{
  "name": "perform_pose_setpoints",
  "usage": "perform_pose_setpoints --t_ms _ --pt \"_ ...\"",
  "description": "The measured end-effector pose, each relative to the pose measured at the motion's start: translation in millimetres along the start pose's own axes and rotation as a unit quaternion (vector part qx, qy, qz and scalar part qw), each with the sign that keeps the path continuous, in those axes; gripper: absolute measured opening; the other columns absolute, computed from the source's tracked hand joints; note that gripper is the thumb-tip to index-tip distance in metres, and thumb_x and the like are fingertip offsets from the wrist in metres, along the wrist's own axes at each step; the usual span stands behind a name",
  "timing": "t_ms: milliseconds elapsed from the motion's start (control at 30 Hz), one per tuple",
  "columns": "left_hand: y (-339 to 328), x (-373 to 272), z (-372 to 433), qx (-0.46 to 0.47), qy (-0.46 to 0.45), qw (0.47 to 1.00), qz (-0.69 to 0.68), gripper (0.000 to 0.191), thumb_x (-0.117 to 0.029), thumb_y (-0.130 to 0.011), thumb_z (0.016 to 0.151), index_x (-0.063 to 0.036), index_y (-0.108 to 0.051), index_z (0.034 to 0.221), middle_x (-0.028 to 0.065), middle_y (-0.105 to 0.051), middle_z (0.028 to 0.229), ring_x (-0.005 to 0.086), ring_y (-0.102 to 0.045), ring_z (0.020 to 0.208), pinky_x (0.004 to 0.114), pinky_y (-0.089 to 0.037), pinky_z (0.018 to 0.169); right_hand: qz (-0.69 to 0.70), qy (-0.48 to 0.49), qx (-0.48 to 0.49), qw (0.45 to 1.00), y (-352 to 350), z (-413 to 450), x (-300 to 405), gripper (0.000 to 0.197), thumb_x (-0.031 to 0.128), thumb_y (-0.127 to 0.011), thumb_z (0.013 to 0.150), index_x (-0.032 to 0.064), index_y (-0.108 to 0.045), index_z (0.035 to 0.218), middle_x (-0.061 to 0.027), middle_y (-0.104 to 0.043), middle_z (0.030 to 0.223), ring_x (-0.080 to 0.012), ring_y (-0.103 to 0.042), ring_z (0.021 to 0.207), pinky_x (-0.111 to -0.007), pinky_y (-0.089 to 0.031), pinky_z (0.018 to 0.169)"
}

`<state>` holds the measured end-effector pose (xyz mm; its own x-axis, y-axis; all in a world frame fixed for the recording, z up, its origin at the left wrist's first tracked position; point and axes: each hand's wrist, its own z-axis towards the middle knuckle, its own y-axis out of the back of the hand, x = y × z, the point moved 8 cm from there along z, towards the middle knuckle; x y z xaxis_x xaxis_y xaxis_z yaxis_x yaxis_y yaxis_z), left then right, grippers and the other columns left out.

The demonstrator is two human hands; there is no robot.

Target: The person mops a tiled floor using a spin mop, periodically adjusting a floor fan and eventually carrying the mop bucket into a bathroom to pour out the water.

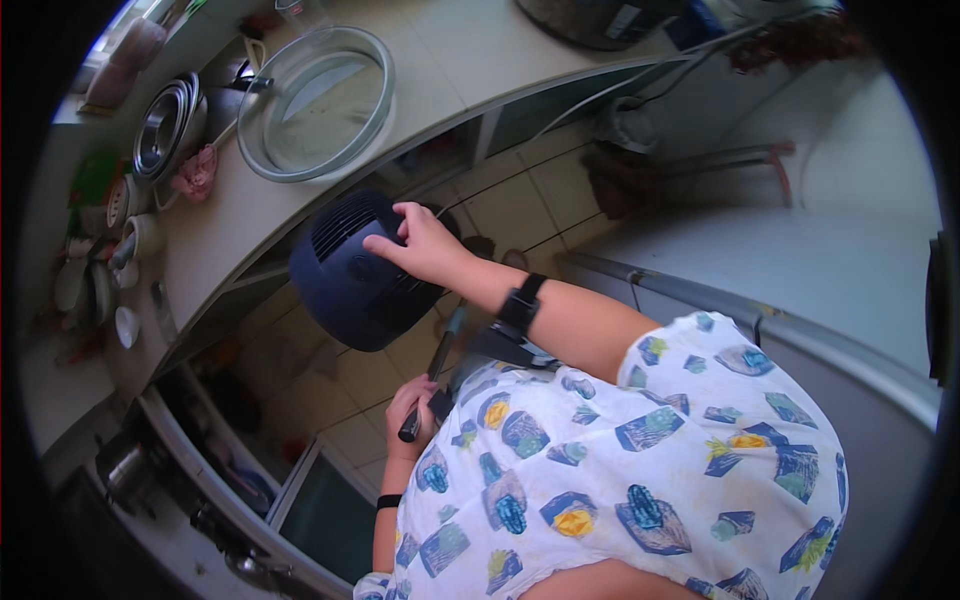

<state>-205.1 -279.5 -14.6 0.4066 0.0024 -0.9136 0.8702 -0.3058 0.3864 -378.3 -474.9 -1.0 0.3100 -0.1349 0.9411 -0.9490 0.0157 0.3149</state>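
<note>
My right hand (427, 244) is on the edge of a dark blue rounded appliance (349, 289) with a black slatted grille. Its thumb lies across the front face beside a small round mark, and the other fingers curl at the far edge. The appliance overlaps the counter's front edge in view; what supports it from below is hidden. Close to my body, my left hand (411, 416) grips the black end of a long pole (444, 349). The pole slants away toward the floor, and its far end is hidden behind my right arm.
A large glass bowl (319, 105) sits near the edge of the pale counter (427, 67). Nested steel bowls (166, 124) and cups stand farther left. Below is a tiled floor (517, 195). A white cable (592, 97) hangs off the counter. A grey-edged white surface (772, 262) lies at right.
</note>
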Motion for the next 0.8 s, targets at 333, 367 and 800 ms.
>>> perform_pose_setpoints --t_ms 333,367,800 --pt "9.7 16.3 -17.2 -0.024 -0.002 1.0 -0.009 0.011 -0.009 -0.051 0.077 0.0005 -0.056 0.075 0.0148 -0.061 0.088 0.0321 -0.058 0.095 0.036 -0.045 0.082 0.056 -0.011 0.072 0.996 -5.1 53.8 -18.4 0.089 0.041 -0.07 0.066 -0.0016 -0.026 0.131 -0.0205 -0.056 0.099 -0.0284 -0.055 0.092 -0.035 -0.043 0.082" --pt "6.5 16.8 -17.7 -0.014 -0.005 1.0 0.005 0.011 -0.009 -0.05 0.077 0.0009 -0.056 0.076 0.015 -0.061 0.089 0.0323 -0.058 0.095 0.036 -0.045 0.082 -0.039 -0.014 0.051 0.998 -6.7 53.7 -18.9 0.094 0.046 -0.07 0.064 -0.0023 -0.025 0.131 -0.0247 -0.053 0.109 -0.0325 -0.053 0.101 -0.037 -0.041 0.088" --pt "29.0 49.2 -50.9 -0.065 -0.01 0.998 -0.014 0.008 -0.005 -0.051 0.076 -0.0001 -0.057 0.075 0.0146 -0.061 0.086 0.0304 -0.059 0.094 0.034 -0.046 0.081 0.245 -0.057 -0.124 0.96 104.8 7.7 -37.9 0.04 0.03 -0.06 0.082 0.0006 -0.057 0.109 -0.0065 -0.061 0.101 -0.0126 -0.054 0.092 -0.026 -0.041 0.083"
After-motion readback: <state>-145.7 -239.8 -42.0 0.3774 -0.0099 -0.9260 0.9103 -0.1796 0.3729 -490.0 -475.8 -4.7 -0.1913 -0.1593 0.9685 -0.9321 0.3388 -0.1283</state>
